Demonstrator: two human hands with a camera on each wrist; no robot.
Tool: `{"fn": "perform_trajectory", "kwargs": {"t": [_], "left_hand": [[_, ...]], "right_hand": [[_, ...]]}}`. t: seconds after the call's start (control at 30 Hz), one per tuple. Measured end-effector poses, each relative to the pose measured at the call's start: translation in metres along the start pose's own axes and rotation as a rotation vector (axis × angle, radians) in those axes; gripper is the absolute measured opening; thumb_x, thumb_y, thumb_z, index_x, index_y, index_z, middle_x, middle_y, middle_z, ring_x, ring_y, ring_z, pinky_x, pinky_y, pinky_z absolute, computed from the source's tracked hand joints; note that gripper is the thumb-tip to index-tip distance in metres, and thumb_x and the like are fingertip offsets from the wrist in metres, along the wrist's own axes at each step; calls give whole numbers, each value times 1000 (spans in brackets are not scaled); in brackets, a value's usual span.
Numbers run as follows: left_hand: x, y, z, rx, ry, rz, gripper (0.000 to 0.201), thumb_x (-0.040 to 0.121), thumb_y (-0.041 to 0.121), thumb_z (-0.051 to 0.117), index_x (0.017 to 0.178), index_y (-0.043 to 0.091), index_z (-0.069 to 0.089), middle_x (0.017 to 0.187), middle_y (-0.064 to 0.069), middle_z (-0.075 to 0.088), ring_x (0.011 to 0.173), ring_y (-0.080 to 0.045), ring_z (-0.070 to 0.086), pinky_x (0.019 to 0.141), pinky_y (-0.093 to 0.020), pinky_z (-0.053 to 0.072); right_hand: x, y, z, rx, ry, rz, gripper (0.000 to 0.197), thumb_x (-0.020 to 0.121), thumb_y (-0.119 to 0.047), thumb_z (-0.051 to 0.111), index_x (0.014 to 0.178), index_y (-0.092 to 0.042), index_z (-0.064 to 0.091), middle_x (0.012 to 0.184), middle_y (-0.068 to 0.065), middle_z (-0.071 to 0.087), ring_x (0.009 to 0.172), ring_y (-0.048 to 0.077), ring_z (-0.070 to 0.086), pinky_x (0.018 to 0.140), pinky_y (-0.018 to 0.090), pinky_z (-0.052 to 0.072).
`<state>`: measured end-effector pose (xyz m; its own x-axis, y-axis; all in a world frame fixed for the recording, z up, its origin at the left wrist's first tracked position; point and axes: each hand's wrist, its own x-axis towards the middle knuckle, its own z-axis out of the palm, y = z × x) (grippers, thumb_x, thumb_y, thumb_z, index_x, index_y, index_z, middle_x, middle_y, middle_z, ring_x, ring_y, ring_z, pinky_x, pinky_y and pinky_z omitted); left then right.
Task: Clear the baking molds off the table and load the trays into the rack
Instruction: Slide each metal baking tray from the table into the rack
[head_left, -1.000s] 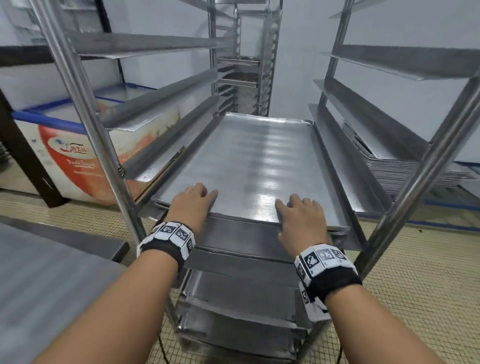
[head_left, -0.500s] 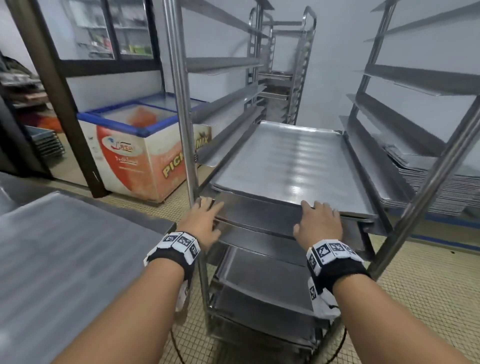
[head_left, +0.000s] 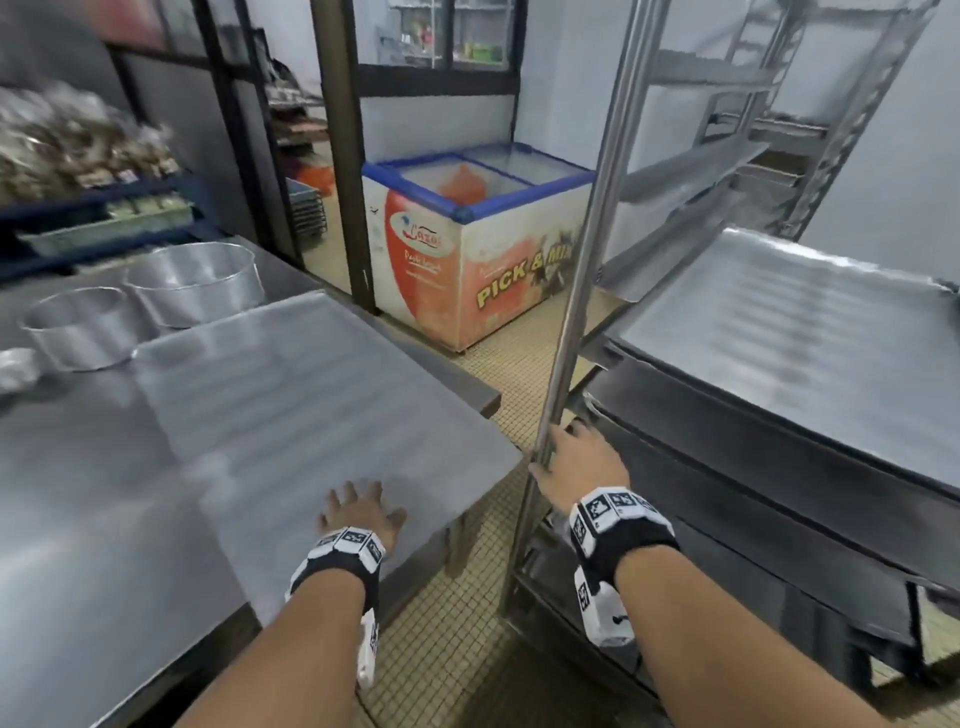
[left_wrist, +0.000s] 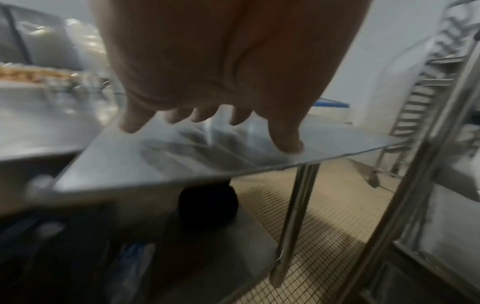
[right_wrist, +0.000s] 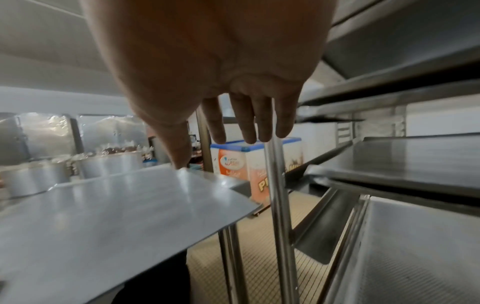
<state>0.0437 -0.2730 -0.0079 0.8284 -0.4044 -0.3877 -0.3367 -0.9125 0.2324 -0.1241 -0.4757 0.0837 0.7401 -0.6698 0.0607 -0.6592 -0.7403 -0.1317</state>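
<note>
A flat metal tray (head_left: 311, 410) lies on the steel table (head_left: 78, 493), its near right corner over the table's edge. My left hand (head_left: 358, 501) hovers open over that corner with fingers spread; in the left wrist view its fingertips (left_wrist: 285, 139) are just above the tray (left_wrist: 182, 164). Two round metal molds (head_left: 197, 283) (head_left: 78, 332) stand behind the tray. My right hand (head_left: 563, 452) is open with straight fingers (right_wrist: 249, 127) at the rack's front left post (head_left: 587, 260). A tray (head_left: 779, 338) sits in the rack.
More trays sit on the lower rack runners (head_left: 753, 519). A chest freezer (head_left: 467, 260) stands past the table's far end. A tiled floor gap (head_left: 467, 597) separates table and rack. Shelves with bagged goods (head_left: 78, 140) are at the far left.
Both hands have left the front edge of the tray in the rack. The view has swung left. My left hand has moved over the table tray and my right hand to the rack post.
</note>
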Motion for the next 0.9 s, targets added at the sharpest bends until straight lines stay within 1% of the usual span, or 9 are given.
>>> {"fn": "perform_trajectory", "kwargs": {"t": [0.1, 0.17, 0.33, 0.47, 0.57, 0.67, 0.73, 0.8, 0.9], "left_hand": [[-7, -32, 39, -67, -76, -210, 85, 94, 61, 47, 157, 34, -3, 164, -9, -19, 150, -40, -13, 115, -68, 12], [-6, -44, 55, -122, -107, -268, 96, 91, 60, 54, 156, 35, -11, 161, -6, -29, 148, -42, -20, 112, -73, 12], [0, -60, 63, -93, -136, -320, 121, 79, 65, 67, 156, 23, -17, 161, -12, -27, 148, -45, -16, 115, -69, 15], [-9, -74, 72, -94, -94, -318, 133, 70, 71, 70, 156, 18, -16, 161, -17, -23, 150, -40, -15, 119, -62, 11], [-35, -68, 70, -74, -66, -466, 151, 59, 76, 74, 149, 16, -31, 162, -18, -20, 149, -46, -10, 118, -63, 10], [-63, -57, 73, -143, -49, -748, 180, 25, 80, 82, 141, 23, -43, 154, -30, -26, 145, -53, -3, 114, -65, 20], [-82, -48, 75, -220, -77, -811, 185, 18, 73, 87, 141, 28, -44, 153, -28, -31, 146, -51, 1, 114, -64, 23], [-100, -39, 76, -280, -74, -817, 183, 22, 65, 92, 144, 30, -39, 155, -22, -25, 144, -47, 11, 113, -59, 30], [-117, -33, 79, -391, 48, -846, 178, 31, 53, 97, 148, 26, -34, 152, -21, 2, 140, -43, 21, 114, -54, 30]], "right_hand": [[16, -23, 29, 42, -131, -77, 51, 88, -45, 56, 136, -29, 50, 132, 6, 56, 124, 28, 51, 99, 42, 49], [29, -29, 47, 42, -245, -106, 53, 87, -46, 56, 137, -28, 47, 125, 8, 60, 117, 30, 56, 96, 43, 51], [53, -23, 88, 38, -404, -140, 52, 86, -48, 58, 130, -21, 53, 117, 10, 62, 106, 30, 63, 90, 37, 55], [68, -17, 110, 145, -509, -115, 54, 85, -40, 63, 131, -17, 47, 131, 13, 54, 116, 31, 57, 97, 36, 51], [73, -19, 128, 256, -542, -60, 83, 81, -36, 69, 148, -19, 23, 152, 15, 24, 136, 35, 36, 108, 38, 41], [75, -22, 142, 365, -531, -13, 121, 75, -43, 77, 155, -20, -10, 162, 12, -7, 150, 33, 4, 121, 43, 18], [74, -23, 145, 414, -538, 33, 133, 69, -47, 83, 154, -17, -15, 162, 10, -8, 150, 31, 0, 121, 45, 12], [71, -21, 151, 398, -555, 81, 144, 59, -55, 86, 154, -17, -14, 162, 10, -3, 149, 33, 5, 120, 49, 13], [68, -12, 169, 376, -513, 137, 165, 21, -83, 78, 152, -21, 0, 159, 12, 18, 145, 36, 22, 115, 59, 23]]}}
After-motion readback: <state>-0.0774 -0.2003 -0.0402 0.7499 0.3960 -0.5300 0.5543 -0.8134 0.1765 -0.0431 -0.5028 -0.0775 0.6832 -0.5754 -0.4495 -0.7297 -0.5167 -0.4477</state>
